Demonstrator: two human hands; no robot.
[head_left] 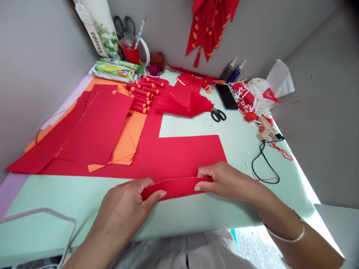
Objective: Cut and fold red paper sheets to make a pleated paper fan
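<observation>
A sheet of red paper [182,155] lies near the front of the pale green table, its front edge folded up into a narrow strip. My left hand [127,203] pinches the left end of this strip between thumb and fingers. At the strip's right end, my right hand [221,181] grips it the same way, thumb in front. The strip bows slightly between the two hands. Larger red sheets [97,127] and orange paper [126,144] lie to the left. Behind the sheet sits a pleated red paper fan [185,104].
Small red paper rolls [141,93] with orange ends lie behind the large sheets. Black-handled scissors [218,114] and a phone [226,96] are at the back right. A black cable [265,168] loops on the right. A red cup [130,54] stands at the back left.
</observation>
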